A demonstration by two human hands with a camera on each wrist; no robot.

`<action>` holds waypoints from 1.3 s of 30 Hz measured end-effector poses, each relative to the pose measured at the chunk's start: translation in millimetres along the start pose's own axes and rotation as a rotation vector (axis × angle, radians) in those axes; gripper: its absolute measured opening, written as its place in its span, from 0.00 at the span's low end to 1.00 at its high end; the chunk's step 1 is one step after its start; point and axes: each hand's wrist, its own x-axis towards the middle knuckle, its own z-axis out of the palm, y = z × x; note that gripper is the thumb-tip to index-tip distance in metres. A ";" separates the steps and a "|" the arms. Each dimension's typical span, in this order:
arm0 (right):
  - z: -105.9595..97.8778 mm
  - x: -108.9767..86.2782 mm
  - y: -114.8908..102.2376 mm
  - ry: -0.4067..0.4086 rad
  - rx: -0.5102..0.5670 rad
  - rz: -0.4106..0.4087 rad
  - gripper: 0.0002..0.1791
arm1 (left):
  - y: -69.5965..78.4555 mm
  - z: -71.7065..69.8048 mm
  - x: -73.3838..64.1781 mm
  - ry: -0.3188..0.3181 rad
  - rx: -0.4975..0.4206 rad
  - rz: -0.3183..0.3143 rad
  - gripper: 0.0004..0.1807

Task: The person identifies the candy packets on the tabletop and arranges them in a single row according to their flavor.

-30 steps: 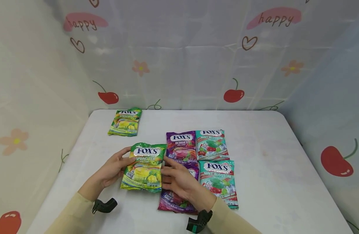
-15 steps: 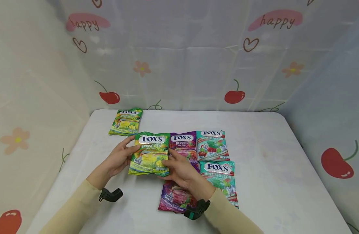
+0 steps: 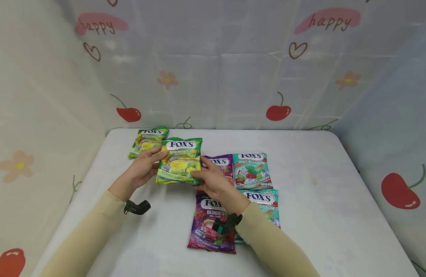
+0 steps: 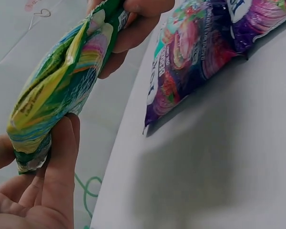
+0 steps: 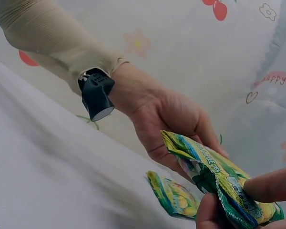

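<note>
Printed cloth backs a white table. Head view shows the front of one green candy bag, held above the table near the purple bags; left wrist view adds its edge, seen clear of the tabletop. Left hand pinches its left side between thumb and fingers. Right hand pinches its lower right corner, thumb on the front face. Second green bag lies at the table's far left.

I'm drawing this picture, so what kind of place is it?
Maybe a small filming booth: cherry-print sheets hang on three sides of a white table bearing candy bags, and there are black wrist cameras.
</note>
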 end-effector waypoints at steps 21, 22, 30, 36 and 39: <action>4.6 66.9 -24.6 0.113 -0.016 0.041 0.35 | 14.2 -17.7 56.0 0.100 -0.023 0.025 0.37; 4.1 70.3 -24.7 0.113 -0.010 0.045 0.35 | 14.8 -17.8 59.1 0.124 -0.007 0.023 0.36; 4.2 93.0 -27.1 0.144 -0.100 0.060 0.37 | 20.5 -22.8 77.0 0.216 0.139 -0.019 0.31; 1.6 108.4 -29.8 0.198 -0.167 0.063 0.36 | 22.2 -24.6 91.3 0.267 0.170 -0.006 0.30; -1.1 114.3 -29.3 0.215 -0.223 0.052 0.35 | 20.9 -25.8 96.9 0.281 0.191 0.006 0.29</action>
